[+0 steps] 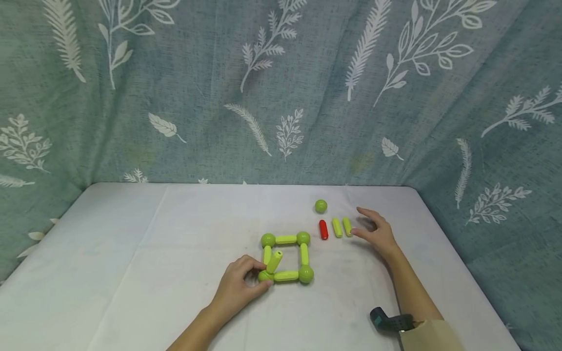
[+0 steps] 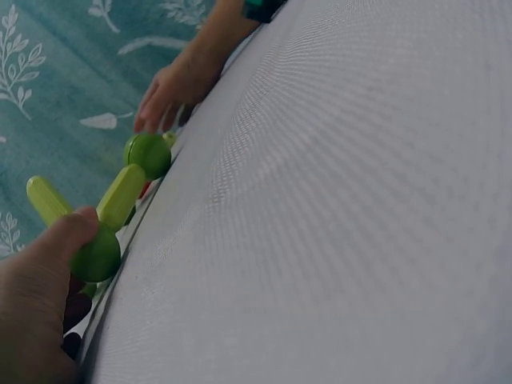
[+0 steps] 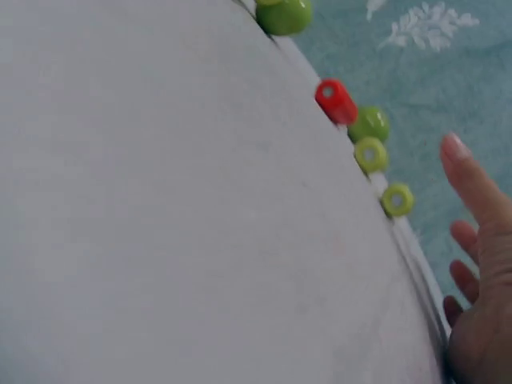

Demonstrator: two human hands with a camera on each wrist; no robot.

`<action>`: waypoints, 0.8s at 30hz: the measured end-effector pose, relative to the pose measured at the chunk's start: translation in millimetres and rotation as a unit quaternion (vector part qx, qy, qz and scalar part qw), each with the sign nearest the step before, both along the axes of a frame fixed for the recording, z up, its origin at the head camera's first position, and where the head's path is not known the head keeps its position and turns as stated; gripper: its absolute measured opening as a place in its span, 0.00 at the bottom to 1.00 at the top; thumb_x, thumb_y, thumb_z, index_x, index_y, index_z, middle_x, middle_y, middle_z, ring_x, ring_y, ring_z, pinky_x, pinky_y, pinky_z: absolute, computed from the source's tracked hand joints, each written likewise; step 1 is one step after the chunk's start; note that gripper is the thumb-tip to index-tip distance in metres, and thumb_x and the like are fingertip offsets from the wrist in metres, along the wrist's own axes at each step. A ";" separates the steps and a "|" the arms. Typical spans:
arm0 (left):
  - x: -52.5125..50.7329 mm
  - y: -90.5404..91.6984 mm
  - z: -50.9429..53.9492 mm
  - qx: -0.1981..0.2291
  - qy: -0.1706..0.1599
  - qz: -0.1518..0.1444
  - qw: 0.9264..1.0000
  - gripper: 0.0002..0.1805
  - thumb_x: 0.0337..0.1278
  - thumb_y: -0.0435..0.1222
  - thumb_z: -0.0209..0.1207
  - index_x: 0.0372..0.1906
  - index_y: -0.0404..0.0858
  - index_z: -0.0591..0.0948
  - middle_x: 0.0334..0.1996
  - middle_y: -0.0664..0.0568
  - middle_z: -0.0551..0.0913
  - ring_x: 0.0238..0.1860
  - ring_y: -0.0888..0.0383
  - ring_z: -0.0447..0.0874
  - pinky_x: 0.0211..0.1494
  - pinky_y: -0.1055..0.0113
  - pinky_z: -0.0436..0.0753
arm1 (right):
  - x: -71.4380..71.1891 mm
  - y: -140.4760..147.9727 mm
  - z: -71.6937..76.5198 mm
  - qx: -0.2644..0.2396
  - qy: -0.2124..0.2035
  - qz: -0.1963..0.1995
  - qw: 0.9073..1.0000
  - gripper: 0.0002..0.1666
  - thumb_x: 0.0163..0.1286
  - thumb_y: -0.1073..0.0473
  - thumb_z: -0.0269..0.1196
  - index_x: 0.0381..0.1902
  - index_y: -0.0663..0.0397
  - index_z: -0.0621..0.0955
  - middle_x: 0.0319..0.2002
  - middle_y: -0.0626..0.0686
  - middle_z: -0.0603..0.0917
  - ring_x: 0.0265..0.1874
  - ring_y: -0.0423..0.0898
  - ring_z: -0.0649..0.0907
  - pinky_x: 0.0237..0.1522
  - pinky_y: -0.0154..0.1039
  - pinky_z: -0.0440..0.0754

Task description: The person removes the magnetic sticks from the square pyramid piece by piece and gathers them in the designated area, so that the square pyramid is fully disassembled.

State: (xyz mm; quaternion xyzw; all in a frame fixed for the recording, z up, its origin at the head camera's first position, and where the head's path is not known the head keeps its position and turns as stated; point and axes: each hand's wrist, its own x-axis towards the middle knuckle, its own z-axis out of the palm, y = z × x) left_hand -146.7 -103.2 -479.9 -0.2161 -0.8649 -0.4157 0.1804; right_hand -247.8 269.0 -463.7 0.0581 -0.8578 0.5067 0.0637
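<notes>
Gripping the frame's (image 1: 304, 254) ball (image 1: 265, 277) well inside the desk's (image 1: 175, 234) far edge, your left hand (image 1: 239, 283) could twist the raised rod (image 1: 274, 262) loose, and your spread right hand (image 1: 378, 236) could scatter the spare rods (image 1: 337, 228) by brushing them.

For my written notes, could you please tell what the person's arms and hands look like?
The left hand and right hand wear no gloves. The right forearm has a beige sleeve and a dark band with a bulky end and a small teal patch. No sleeve shows on the left forearm.
</notes>
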 end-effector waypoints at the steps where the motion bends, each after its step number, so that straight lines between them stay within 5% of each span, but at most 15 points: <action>1: 0.3 0.4 0.0 0.001 0.001 0.000 1.000 0.18 0.34 0.41 0.75 0.35 0.50 0.81 0.33 0.68 0.77 0.35 0.67 0.74 0.41 0.68 0.73 | 3.9 -2.0 0.7 -0.008 0.022 -0.010 1.000 0.40 0.53 0.58 0.74 0.63 0.59 0.72 0.63 0.60 0.70 0.66 0.56 0.64 0.68 0.54 0.57; 4: 1.0 1.0 0.4 0.005 0.000 0.002 1.000 0.18 0.33 0.41 0.76 0.34 0.50 0.80 0.33 0.68 0.76 0.34 0.67 0.74 0.40 0.68 0.73 | 15.4 -13.3 4.7 -0.013 0.087 -0.021 0.996 0.34 0.52 0.63 0.73 0.58 0.63 0.75 0.58 0.61 0.75 0.60 0.53 0.71 0.65 0.44 0.65; 8: 0.5 0.2 0.5 0.012 -0.010 -0.005 1.000 0.20 0.30 0.42 0.77 0.35 0.49 0.81 0.33 0.68 0.77 0.35 0.68 0.75 0.41 0.68 0.73 | 32.8 -38.0 16.2 -0.020 0.128 0.026 0.991 0.29 0.52 0.70 0.71 0.53 0.67 0.77 0.51 0.63 0.80 0.50 0.52 0.76 0.54 0.37 0.73; 14: -0.9 -2.8 0.2 0.043 -0.063 -0.076 0.994 0.20 0.34 0.44 0.74 0.39 0.49 0.81 0.36 0.69 0.80 0.39 0.68 0.79 0.47 0.69 0.76 | 61.6 -81.0 40.1 -0.042 0.113 0.131 0.984 0.25 0.53 0.75 0.68 0.51 0.73 0.77 0.44 0.68 0.81 0.43 0.61 0.77 0.48 0.43 0.78; 17: -1.5 -3.3 0.5 0.050 -0.074 -0.113 0.990 0.21 0.39 0.44 0.72 0.43 0.47 0.81 0.39 0.65 0.82 0.42 0.65 0.80 0.50 0.68 0.77 | 66.4 -95.0 34.0 -0.045 0.103 0.173 0.978 0.24 0.54 0.72 0.68 0.51 0.70 0.78 0.45 0.64 0.82 0.42 0.59 0.78 0.47 0.44 0.79; 21: -2.4 -2.9 0.9 0.013 -0.065 -0.099 0.993 0.31 0.40 0.46 0.72 0.54 0.45 0.78 0.52 0.58 0.75 0.55 0.58 0.73 0.56 0.59 0.77 | 71.2 -107.3 20.4 -0.023 0.073 0.198 0.977 0.25 0.53 0.64 0.72 0.50 0.63 0.80 0.47 0.57 0.82 0.46 0.53 0.77 0.50 0.41 0.78; 24: -2.2 -1.7 2.8 -0.030 -0.071 -0.078 0.994 0.36 0.39 0.50 0.71 0.59 0.46 0.76 0.60 0.54 0.69 0.62 0.52 0.65 0.59 0.50 0.74 | 73.3 -110.2 15.5 0.018 0.062 0.170 0.983 0.25 0.51 0.60 0.74 0.48 0.58 0.82 0.47 0.51 0.80 0.46 0.49 0.77 0.46 0.35 0.78</action>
